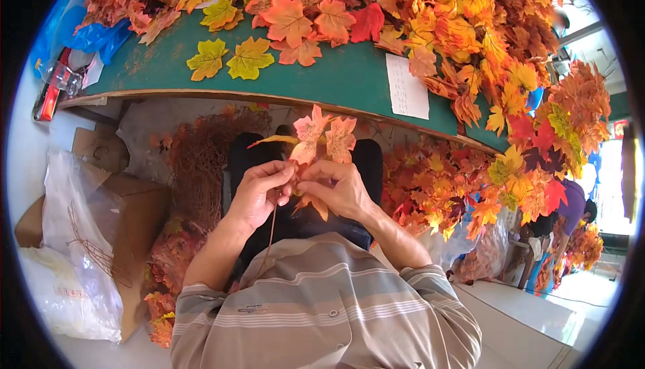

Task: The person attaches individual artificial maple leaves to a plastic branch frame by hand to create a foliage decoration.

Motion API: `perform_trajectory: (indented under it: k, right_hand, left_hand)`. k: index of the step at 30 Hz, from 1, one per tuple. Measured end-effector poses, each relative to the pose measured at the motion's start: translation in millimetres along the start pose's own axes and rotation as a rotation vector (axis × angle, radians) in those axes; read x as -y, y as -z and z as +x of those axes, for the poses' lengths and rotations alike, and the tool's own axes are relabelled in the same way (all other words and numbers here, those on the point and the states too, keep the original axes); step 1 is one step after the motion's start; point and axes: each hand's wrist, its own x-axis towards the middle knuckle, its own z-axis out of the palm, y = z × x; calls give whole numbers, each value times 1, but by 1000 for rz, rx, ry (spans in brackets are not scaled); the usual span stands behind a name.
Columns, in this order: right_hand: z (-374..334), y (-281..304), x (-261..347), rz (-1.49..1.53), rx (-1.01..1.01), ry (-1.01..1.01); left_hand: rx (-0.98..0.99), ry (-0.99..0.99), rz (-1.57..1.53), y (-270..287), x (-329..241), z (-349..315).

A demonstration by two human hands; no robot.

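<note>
Head view. Your bare left hand point(263, 189) is closed in a pinch, thumb against fingers, on a spray of orange-pink, fabric-looking maple leaves point(309, 135). Your bare right hand point(340, 186) also pinches the spray, at the leaf bases; the exact contact is hidden by the fingers.

Handling, my judgement: keep your left pinch steady near the joint and let the right fingertips do the fine work; press on stems, not blades, which would likely crease.

Position: the upper leaves fan out between one and two o'clock of your left hand, just before twelve o'clock of your right. A thin brown stem point(271, 231) hangs at six o'clock below the left hand. Two lobed yellow-green leaves point(248, 58) lie at eleven o'clock, well apart, on the green tabletop point(158, 70).
</note>
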Motion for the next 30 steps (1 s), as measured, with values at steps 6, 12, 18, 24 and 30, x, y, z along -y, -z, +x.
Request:
perform_trajectory:
  k: [6,12,18,24,30]
  right_hand:
    - [-7,0,-8,162,13,18]
    - [-8,-2,-8,193,-37,10]
    - [-10,-1,-8,221,-46,-13]
    - [-11,1,-15,131,-37,-23]
    - [-13,-2,-21,251,-43,-36]
  left_hand:
    - [24,-40,-15,-9,3,-5]
    - [-5,-103,-1,-11,8,-7]
    - [-21,-133,27,-13,10,-8]
    - [-20,-165,47,-15,14,-9]
    - [-25,-213,64,-15,15,-12]
